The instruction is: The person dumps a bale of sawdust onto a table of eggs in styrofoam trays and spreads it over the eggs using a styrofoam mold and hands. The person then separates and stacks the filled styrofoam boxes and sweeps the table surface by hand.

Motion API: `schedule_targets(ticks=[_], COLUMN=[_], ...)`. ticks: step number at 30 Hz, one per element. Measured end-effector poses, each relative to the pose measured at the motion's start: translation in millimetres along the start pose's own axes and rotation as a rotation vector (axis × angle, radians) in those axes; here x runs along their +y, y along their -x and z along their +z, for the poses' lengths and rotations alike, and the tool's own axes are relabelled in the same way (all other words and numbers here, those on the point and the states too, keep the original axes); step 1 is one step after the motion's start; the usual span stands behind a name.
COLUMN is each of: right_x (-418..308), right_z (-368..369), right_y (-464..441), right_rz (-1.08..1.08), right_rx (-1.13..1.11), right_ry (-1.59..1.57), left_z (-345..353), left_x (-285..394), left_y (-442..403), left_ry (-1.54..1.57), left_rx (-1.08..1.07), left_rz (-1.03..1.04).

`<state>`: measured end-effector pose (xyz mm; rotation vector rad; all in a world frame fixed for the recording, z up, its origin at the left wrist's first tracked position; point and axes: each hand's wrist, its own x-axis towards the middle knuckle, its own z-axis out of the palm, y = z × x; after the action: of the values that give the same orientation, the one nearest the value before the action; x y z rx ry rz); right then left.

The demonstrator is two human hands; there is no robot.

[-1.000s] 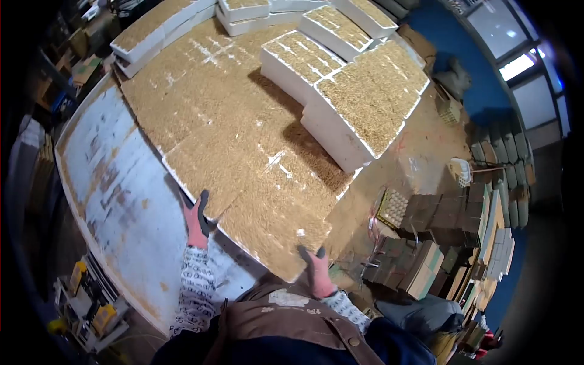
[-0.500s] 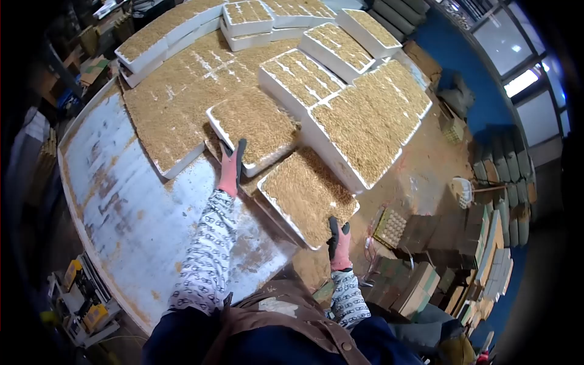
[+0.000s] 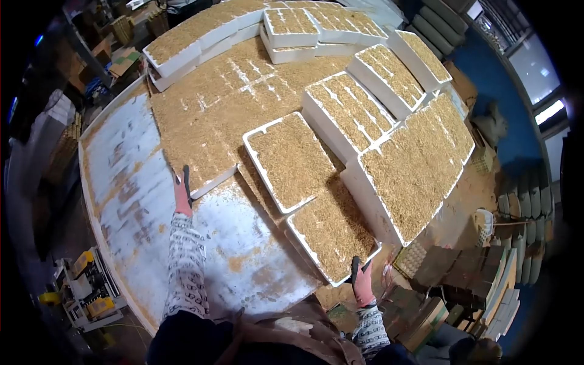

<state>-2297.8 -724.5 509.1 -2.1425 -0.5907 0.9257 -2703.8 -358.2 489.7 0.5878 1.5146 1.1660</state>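
Observation:
My left hand point(image 3: 183, 190), in a pink and black glove, is at the front left corner of a low white foam tray point(image 3: 214, 181) filled with brown grain-like husks. Its thumb and fingers are spread apart there. My right hand point(image 3: 362, 282), gloved alike, grips the front rim of the nearest husk-filled tray point(image 3: 333, 234), close to its right corner. Some fingertips are hidden by the rim. Just behind that tray, another filled tray point(image 3: 289, 159) lies against it.
Taller foam boxes of husks point(image 3: 409, 173) stand on the right, with more boxes point(image 3: 291, 29) along the back. The worn white tabletop point(image 3: 243, 255) extends in front of me. Cardboard boxes point(image 3: 453, 274) and an egg tray point(image 3: 412, 260) are below on the right.
My left hand has left the middle tray and moved left to the low tray's corner. My right hand stays at the nearest tray's rim. The camera view has shifted.

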Motion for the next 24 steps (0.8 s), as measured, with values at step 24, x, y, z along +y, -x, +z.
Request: schedule_targets(ticks=[24], right_x=[-15.5], right_z=[41.7], right_y=[74.8], right_rz=[-0.051], right_rx=[-0.833], right_ry=[-0.320], left_z=[79.9], left_x=[-16.7], left_y=[267.4], left_ry=[-0.802], left_rx=[-0.182], left_rz=[0.564])
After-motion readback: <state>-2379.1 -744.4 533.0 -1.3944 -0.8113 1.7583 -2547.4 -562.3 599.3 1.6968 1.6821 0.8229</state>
